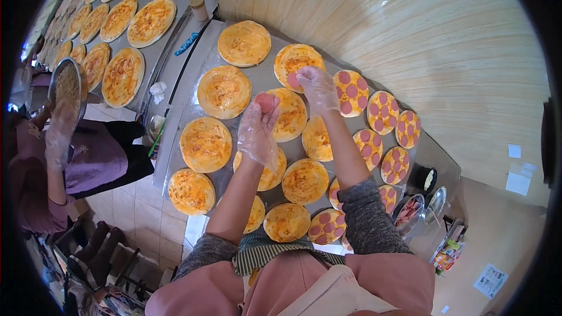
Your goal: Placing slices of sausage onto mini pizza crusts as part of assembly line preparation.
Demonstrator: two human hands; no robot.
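My left hand (259, 129), in a clear plastic glove, holds pink sausage slices (266, 102) above the table, between rounds of sauced dough. In the same kind of glove, my right hand (317, 87) pinches one sausage slice (293, 80) over a sauced pizza base (299, 59) near the wall. Beside my right wrist lies a pizza topped with several sausage slices (351, 92); more topped ones stand to its right. Plain sauced bases (224, 92) cover the left and middle of the table. My left hand and forearm partly hide some bases.
A co-worker at the left holds a metal bowl of crumbly filling (68, 85) beside another table of sauced bases (123, 77). A bowl of pink slices (409, 210) and a black bowl (428, 179) stand at the right. The wood-patterned wall (395, 22) borders the table.
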